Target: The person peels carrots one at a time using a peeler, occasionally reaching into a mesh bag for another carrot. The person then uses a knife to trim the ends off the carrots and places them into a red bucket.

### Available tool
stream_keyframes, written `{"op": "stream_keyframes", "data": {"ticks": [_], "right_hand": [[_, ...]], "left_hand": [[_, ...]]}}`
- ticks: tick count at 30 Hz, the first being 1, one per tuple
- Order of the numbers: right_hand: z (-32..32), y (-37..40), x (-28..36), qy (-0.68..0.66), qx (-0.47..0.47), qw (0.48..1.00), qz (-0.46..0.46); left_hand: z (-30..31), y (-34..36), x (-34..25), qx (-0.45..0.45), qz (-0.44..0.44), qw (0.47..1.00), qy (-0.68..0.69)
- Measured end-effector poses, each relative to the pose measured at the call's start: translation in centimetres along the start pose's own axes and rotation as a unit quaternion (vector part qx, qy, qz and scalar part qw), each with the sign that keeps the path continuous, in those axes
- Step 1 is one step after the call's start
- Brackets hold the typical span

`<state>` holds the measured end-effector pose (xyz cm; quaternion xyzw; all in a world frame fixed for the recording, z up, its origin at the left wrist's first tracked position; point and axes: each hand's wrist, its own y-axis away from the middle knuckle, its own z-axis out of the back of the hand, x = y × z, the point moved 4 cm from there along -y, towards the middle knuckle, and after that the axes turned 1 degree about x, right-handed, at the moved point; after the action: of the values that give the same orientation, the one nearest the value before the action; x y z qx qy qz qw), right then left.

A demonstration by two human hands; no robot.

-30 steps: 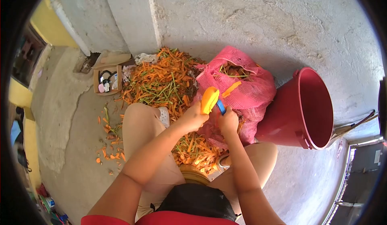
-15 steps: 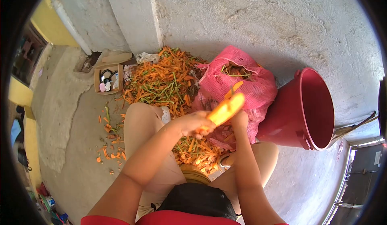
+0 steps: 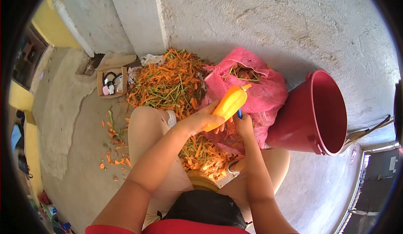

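Note:
A thick, peeled-looking carrot [image 3: 228, 107] is gripped in my left hand [image 3: 203, 120], its narrow stem end pointing up and to the right. My right hand [image 3: 244, 125] is closed around a small blue tool [image 3: 239, 114] just right of the carrot; most of the tool is hidden, so its kind does not show. Under both hands lies a heap of orange peelings [image 3: 208, 158] between my legs. Directly behind them a pink mesh sack [image 3: 260, 93] slumps against the wall, with carrots and green stems showing at its mouth.
A larger pile of orange peelings and green stems [image 3: 168, 83] sits against the wall. Left of it is a cardboard box [image 3: 100, 83] holding small items. A big red tub [image 3: 289, 120] leans at the right. Loose scraps [image 3: 115, 156] dot the concrete floor.
The carrot, blurred before, is now sharper and tilted more upright, slightly left of where it was. A peel strip by its tip no longer shows. The blue tool has come into view.

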<state>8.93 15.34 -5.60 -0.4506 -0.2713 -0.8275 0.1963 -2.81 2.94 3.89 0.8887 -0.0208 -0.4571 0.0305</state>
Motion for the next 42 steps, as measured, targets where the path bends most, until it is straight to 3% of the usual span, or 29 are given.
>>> {"op": "stream_keyframes", "data": {"ticks": [9, 13, 14, 16, 17, 20, 23, 28, 42], "right_hand": [[0.7, 2.0, 2.5, 0.051, 0.009, 0.999, 0.012], [0.6, 2.3, 2.8, 0.022, 0.015, 1.0, 0.005], [0.6, 2.4, 3.0, 0.022, 0.014, 1.0, 0.007], [0.6, 2.7, 3.5, 0.02, 0.012, 1.0, 0.011], [0.7, 2.8, 4.0, 0.026, 0.016, 0.999, 0.016], [1.5, 3.7, 5.9, 0.031, 0.038, 0.998, 0.027], [1.9, 4.4, 6.7, 0.025, 0.091, 0.994, 0.052], [0.6, 5.5, 7.3, 0.082, 0.126, 0.981, 0.122], [0.0, 5.2, 6.9, 0.087, 0.102, 0.987, 0.088]], "left_hand": [[1.8, -0.3, -0.4, -0.085, -0.032, 0.994, 0.067], [3.0, -0.6, -0.5, -0.127, -0.131, 0.983, -0.032], [3.2, -0.5, -0.7, -0.146, -0.136, 0.973, -0.113], [3.3, -0.2, -1.5, -0.18, -0.144, 0.934, -0.271], [3.0, -0.1, -2.0, -0.19, -0.181, 0.891, -0.371], [1.9, 0.4, -3.0, -0.231, -0.126, 0.843, -0.468], [2.7, 0.4, -3.4, -0.283, -0.131, 0.772, -0.554], [3.1, 0.1, -3.0, -0.291, -0.12, 0.767, -0.56], [3.1, -0.3, -2.5, -0.286, -0.112, 0.732, -0.608]]}}
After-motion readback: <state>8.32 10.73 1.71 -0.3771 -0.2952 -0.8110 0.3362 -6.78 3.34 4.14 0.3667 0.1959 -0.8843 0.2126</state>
